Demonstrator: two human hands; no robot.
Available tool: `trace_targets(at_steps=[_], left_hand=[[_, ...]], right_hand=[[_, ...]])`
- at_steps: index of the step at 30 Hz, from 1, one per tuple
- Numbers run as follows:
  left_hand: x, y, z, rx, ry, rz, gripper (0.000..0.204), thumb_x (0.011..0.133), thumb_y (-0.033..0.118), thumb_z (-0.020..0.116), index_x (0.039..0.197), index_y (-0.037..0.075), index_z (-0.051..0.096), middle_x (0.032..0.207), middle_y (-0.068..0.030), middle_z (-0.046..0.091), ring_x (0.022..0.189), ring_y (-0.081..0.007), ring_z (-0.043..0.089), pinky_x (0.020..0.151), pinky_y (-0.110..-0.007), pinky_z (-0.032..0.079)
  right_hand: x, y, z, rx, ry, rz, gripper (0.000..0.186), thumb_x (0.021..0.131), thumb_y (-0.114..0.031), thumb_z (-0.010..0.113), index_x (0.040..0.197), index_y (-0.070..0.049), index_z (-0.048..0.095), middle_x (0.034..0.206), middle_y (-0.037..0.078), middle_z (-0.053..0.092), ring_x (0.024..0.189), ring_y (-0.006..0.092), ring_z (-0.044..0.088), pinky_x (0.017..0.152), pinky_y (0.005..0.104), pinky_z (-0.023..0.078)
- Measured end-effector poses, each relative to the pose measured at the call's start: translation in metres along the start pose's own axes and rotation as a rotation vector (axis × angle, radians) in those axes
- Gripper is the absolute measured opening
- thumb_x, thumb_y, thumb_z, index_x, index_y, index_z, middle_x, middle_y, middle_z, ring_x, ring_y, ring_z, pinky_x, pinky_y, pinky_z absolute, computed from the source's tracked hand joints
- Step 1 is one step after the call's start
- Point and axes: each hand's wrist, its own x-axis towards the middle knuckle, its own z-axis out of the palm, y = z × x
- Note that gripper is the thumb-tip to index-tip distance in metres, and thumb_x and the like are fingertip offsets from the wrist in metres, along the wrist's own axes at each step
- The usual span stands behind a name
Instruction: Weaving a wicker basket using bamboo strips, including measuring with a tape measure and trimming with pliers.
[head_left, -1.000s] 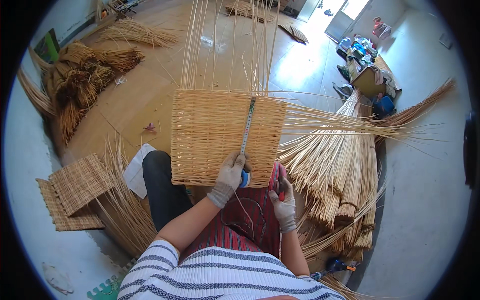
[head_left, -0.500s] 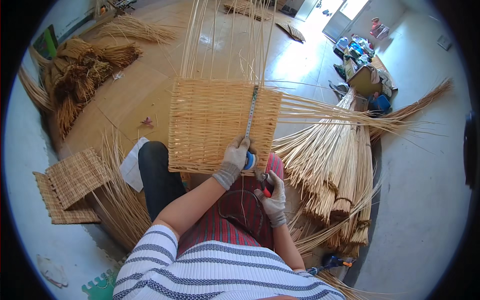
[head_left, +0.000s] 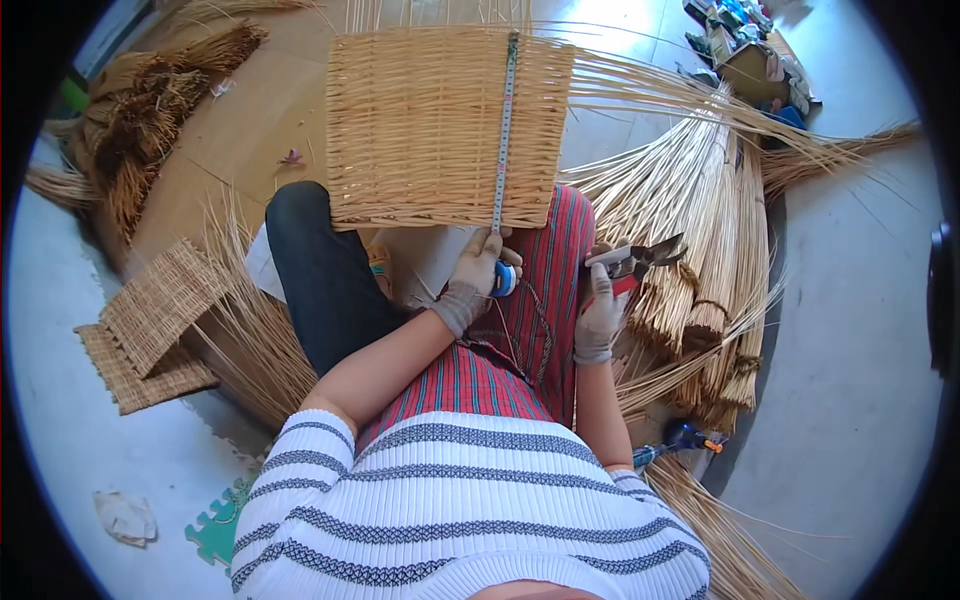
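Head view: the woven panel (head_left: 425,130) lies ahead of you, beyond both hands, its near edge about level with your knees. It looks slightly wider from side to side than front to back. Across it, nearer its right edge, the blade of the tape measure (head_left: 504,135) runs front to back, almost square to that near edge. Your left hand (head_left: 476,268) is the nearer one: it grips the tape's blue case at the near edge, though you cannot tell whether its fingers also pinch the weave. Your right hand (head_left: 600,318) is apart from the panel, closed around red-handled pruning shears (head_left: 640,262) whose blades point rightward, away from it. Farther right, loose strands (head_left: 665,85) trail over tied cane bundles (head_left: 700,200).
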Motion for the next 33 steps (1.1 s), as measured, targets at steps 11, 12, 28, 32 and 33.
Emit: trace_targets(at_steps=[11, 12, 28, 32, 33], left_hand=[[0.007, -0.008, -0.004, 0.089, -0.011, -0.008, 0.029, 0.115, 0.032, 0.047, 0.131, 0.009, 0.057, 0.088, -0.01, 0.073, 0.073, -0.0196, 0.073, 0.065, -0.034, 0.063], [0.01, -0.009, -0.005, 0.117, -0.026, 0.019, 0.029, 0.115, 0.031, 0.047, 0.129, 0.008, 0.059, 0.088, -0.0098, 0.072, 0.075, -0.019, 0.072, 0.068, -0.033, 0.062], [-0.045, 0.06, -0.074, 0.213, 0.191, 0.231, 0.029, 0.115, 0.029, 0.049, 0.113, 0.003, 0.063, 0.083, -0.0077, 0.07, 0.069, -0.0149, 0.066, 0.062, -0.028, 0.054], [-0.052, 0.073, -0.078, 0.12, 0.26, 0.209, 0.028, 0.115, 0.027, 0.049, 0.113, 0.004, 0.063, 0.08, -0.0078, 0.071, 0.063, -0.0166, 0.066, 0.057, -0.03, 0.054], [-0.054, 0.073, -0.079, 0.118, 0.251, 0.184, 0.028, 0.115, 0.028, 0.048, 0.113, 0.004, 0.063, 0.08, -0.0082, 0.071, 0.063, -0.0169, 0.066, 0.057, -0.03, 0.054]], right_hand=[[-0.007, 0.013, 0.005, -0.203, -0.026, -0.031, 0.059, 0.1, -0.007, 0.072, 0.153, -0.002, 0.048, 0.143, 0.006, 0.059, 0.131, 0.0178, 0.055, 0.115, 0.0343, 0.04], [-0.007, 0.014, 0.005, -0.201, -0.047, -0.049, 0.061, 0.099, -0.006, 0.073, 0.154, -0.002, 0.047, 0.145, 0.006, 0.058, 0.132, 0.0176, 0.054, 0.115, 0.0342, 0.04], [0.001, 0.031, 0.002, -0.272, -0.183, -0.076, 0.086, 0.088, -0.014, 0.087, 0.16, -0.005, 0.04, 0.156, 0.008, 0.049, 0.146, 0.0215, 0.043, 0.125, 0.0387, 0.03], [-0.001, 0.022, 0.009, -0.3, -0.181, -0.06, 0.087, 0.088, -0.014, 0.087, 0.16, -0.005, 0.039, 0.156, 0.009, 0.048, 0.147, 0.022, 0.043, 0.125, 0.0389, 0.031], [-0.001, 0.018, 0.012, -0.324, -0.164, -0.044, 0.087, 0.088, -0.014, 0.087, 0.16, -0.005, 0.039, 0.157, 0.01, 0.048, 0.147, 0.0222, 0.043, 0.125, 0.0391, 0.031]])
